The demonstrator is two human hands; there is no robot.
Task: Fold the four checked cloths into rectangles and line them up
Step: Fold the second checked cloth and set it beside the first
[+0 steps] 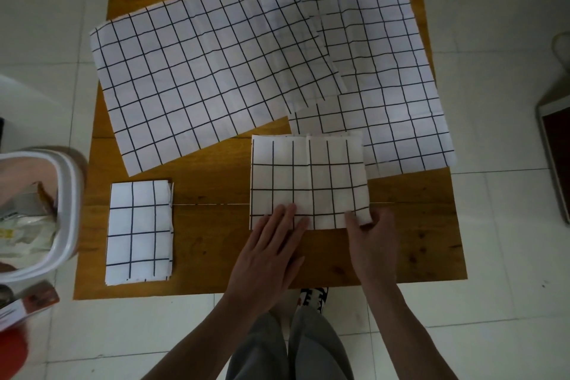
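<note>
The left hand (271, 244) lay flat on the half-folded cloth (308, 182) at lower centre, pinning it, while the right hand (371, 234) pinched its corner for the next fold.

The table (216, 234) is showing varnished, knotty wood with a mild sheen. The checked cloths (203, 71) are looking like matt, creased woven fabric. The floor tiles (61, 25) are gleaming smooth; the tub (66, 213) beside the table's left edge is looking glossy plastic.

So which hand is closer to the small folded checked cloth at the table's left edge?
Left. The left hand lies flat on the half-folded checked cloth, nearer the small folded checked cloth. The right hand pinches the half-folded cloth's far corner, farther away.
</note>
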